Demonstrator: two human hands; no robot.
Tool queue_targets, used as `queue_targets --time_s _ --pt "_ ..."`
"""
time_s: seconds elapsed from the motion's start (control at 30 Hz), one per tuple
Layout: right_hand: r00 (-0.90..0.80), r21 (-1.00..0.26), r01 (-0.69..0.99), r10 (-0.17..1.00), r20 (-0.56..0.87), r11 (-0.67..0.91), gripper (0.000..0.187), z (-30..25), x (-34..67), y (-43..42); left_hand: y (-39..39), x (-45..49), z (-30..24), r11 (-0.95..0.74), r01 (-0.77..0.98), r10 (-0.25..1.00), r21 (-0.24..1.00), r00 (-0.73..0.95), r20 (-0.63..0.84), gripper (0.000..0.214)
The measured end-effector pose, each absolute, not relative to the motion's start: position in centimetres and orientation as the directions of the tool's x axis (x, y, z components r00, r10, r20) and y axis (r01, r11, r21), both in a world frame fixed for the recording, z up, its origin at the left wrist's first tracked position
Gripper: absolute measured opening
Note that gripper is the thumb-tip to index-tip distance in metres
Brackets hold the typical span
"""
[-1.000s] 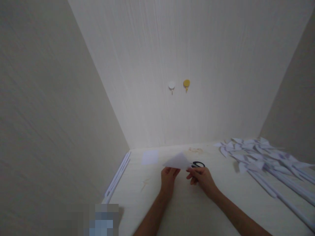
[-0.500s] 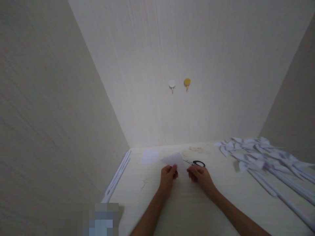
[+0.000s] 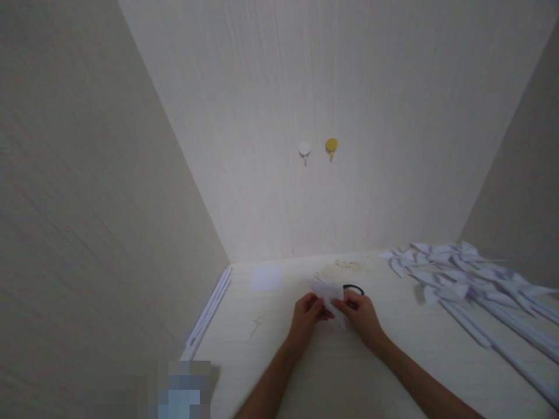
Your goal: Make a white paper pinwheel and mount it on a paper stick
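A small sheet of white paper (image 3: 328,293) is held up between both hands, above the pale table top. My left hand (image 3: 308,314) pinches its lower left part, and my right hand (image 3: 358,311) grips its right side with thumb and fingers. Just behind the paper and my right hand lies a pair of scissors (image 3: 354,288). Only part of a black handle loop and a bit of the blade show. Blur hides the exact shape of the paper and any crease in it.
Another white paper square (image 3: 266,277) lies flat at the back left. Rolled paper sticks (image 3: 209,311) rest along the left wall. Several paper pinwheels (image 3: 454,285) on sticks are heaped at the right. On the back wall are a white hook (image 3: 304,149) and a yellow hook (image 3: 331,145).
My left hand has shifted right, closer to my right hand. The paper has turned and moved right, covering more of the scissors, and my right hand now grips its side.
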State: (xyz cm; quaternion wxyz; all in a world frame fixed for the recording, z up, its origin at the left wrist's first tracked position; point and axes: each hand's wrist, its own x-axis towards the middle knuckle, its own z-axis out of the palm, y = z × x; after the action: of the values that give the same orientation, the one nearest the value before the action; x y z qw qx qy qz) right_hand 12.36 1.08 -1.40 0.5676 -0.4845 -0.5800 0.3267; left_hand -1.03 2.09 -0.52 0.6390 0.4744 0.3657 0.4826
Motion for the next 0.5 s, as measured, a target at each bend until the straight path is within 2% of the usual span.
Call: queue_targets --time_s 0.1,0.23,0.5 --pt "0.123 -0.916 0.238 0.926 0.358 0.323 0.033 -1.32 12.16 0.82 2.10 -1.04 -0.69 0.173 -0.347 0.947 0.922 0.316 -0.059 0.034" --pt "0.049 -0.862 0.288 0.893 0.447 0.416 0.034 -1.16 11.89 0.50 2.27 -1.35 -0.50 0.313 -0.392 0.909 0.865 0.386 -0.155 0.048" --pt "-0.002 -0.886 0.226 0.910 0.416 0.405 0.029 -1.56 12.02 0.73 2.00 -1.52 0.01 0.332 -0.398 0.897 0.855 0.415 -0.155 0.040"
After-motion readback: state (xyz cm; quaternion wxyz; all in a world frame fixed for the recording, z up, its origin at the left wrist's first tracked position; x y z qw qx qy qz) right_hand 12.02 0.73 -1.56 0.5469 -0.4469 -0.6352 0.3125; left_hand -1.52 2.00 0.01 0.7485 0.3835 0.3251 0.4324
